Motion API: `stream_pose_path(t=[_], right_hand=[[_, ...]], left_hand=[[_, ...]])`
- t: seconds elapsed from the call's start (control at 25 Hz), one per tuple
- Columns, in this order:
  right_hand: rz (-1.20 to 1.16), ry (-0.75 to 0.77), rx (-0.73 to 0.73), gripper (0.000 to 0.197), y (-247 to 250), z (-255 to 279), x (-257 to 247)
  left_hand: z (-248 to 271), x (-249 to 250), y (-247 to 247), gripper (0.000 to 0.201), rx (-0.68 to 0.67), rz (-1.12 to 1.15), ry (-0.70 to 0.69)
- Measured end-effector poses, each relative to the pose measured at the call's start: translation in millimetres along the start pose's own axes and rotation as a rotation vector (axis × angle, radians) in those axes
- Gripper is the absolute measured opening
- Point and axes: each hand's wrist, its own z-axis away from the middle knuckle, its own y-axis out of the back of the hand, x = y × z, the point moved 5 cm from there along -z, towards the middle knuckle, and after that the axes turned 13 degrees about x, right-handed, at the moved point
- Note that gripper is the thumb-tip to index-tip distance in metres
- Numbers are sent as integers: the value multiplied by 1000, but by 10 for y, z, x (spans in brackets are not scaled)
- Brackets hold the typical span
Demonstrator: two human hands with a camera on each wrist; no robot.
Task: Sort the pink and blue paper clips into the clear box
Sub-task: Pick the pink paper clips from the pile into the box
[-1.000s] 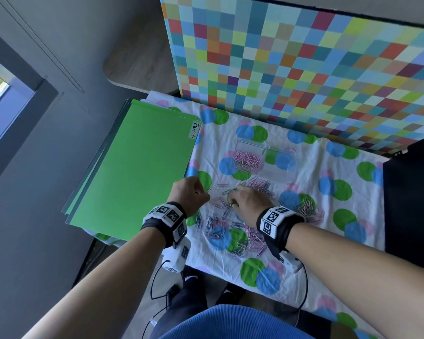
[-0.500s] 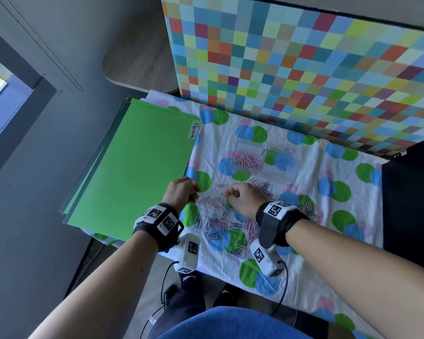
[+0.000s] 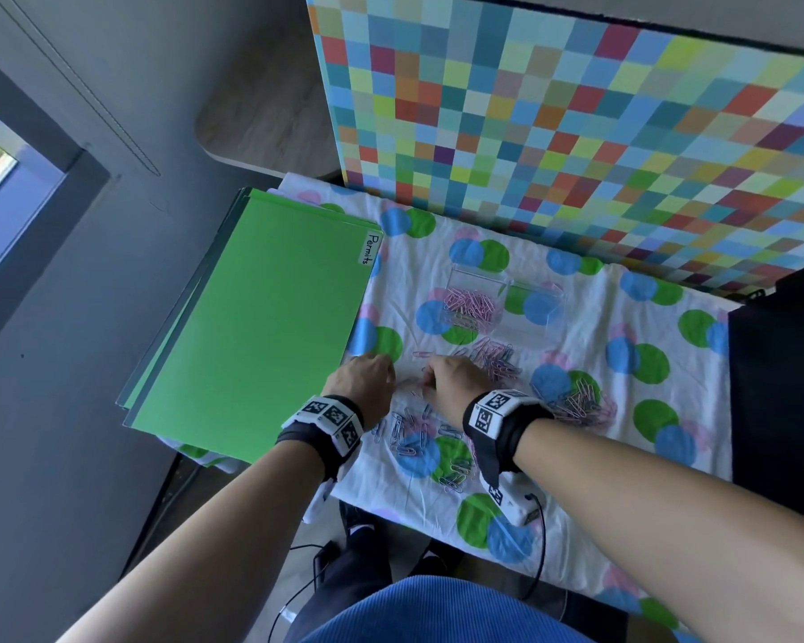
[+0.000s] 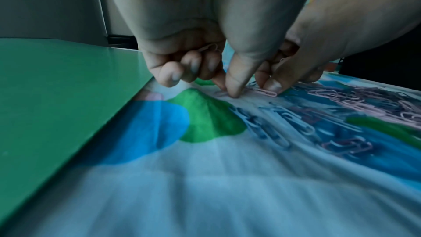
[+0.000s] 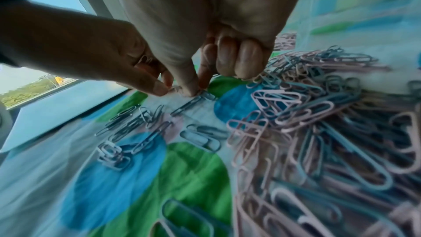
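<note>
Nearest you, blue paper clips [image 3: 409, 438] and mixed heaps lie scattered on the desk cloth [image 3: 576, 345], pointing every way. Your left hand [image 3: 367, 378] and right hand [image 3: 451, 375] each pinch pink clips lying flat. Beyond, the clear box [image 3: 502, 304] has pink clips in one compartment only; most sorting remains.

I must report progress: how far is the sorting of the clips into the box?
Partly done. The clear box holds pink clips in its left part; its right part looks empty. In hand: the left hand and right hand each pinch at pink clips on the cloth. Left: mixed piles, and blue clips near the wrists.
</note>
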Motion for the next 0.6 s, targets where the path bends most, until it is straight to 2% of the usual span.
stream_pose_path(t=[0.16, 0.44, 0.6], right_hand=[[26, -5, -12, 11, -12, 9, -30], [-80, 13, -32, 3, 91, 67, -160], [-11, 46, -12, 8, 34, 46, -282]], left_hand=[[5, 23, -32, 13, 3, 59, 6], [-89, -70, 64, 14, 54, 306, 165], [-128, -150, 110, 25, 39, 397, 236]])
